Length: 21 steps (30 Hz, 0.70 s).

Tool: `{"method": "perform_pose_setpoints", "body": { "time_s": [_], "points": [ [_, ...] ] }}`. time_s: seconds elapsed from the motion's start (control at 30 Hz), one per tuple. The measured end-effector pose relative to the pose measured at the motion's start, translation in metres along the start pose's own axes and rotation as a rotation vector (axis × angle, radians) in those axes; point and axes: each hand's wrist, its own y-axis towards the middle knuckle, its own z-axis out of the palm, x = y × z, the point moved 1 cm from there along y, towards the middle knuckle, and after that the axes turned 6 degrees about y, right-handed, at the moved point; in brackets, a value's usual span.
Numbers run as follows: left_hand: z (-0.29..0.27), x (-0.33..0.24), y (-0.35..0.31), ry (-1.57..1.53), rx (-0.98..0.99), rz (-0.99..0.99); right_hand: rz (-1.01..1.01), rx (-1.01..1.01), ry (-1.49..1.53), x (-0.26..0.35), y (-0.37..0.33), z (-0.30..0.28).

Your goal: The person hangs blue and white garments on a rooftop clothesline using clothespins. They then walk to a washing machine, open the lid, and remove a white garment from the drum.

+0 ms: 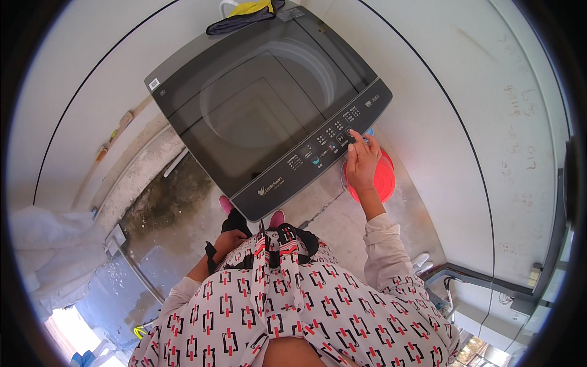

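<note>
A top-loading washing machine [269,92] with a dark see-through lid stands in front of me. Its lid is down, and a round drum opening shows faintly beneath. Along the near edge runs a black control panel [306,153] with small printed symbols and buttons. My right hand [362,160] reaches over the panel's right part. Its index finger is stretched to a button there, the other fingers are loosely apart, and it holds nothing. My left hand [230,241] rests low at my waist beside black cloth; its fingers are mostly hidden.
A red bucket or basin [384,177] stands on the floor right of the machine, partly behind my right hand. Yellow and grey cloth [244,17] lies at the machine's back edge. White fabric [52,257] hangs at the left. A metal rail [137,269] stands near it.
</note>
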Motion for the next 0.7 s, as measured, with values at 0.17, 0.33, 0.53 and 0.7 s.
{"method": "perform_pose_setpoints", "body": {
  "time_s": [0.17,0.33,0.53,0.7],
  "points": [
    [-0.003,-0.002,0.001,0.002,0.018,0.001,0.007,-0.004,0.001,-0.003,0.0,0.002],
    [0.043,0.065,0.024,-0.293,0.013,0.017,0.006,0.002,-0.004,-0.001,0.003,0.0],
    [0.06,0.088,0.039,-0.423,-0.009,0.048,0.004,-0.003,-0.012,-0.004,0.003,0.001],
    [0.018,0.035,0.02,-0.198,0.084,0.071,0.016,-0.009,-0.02,-0.009,0.001,0.001]
  ]
}}
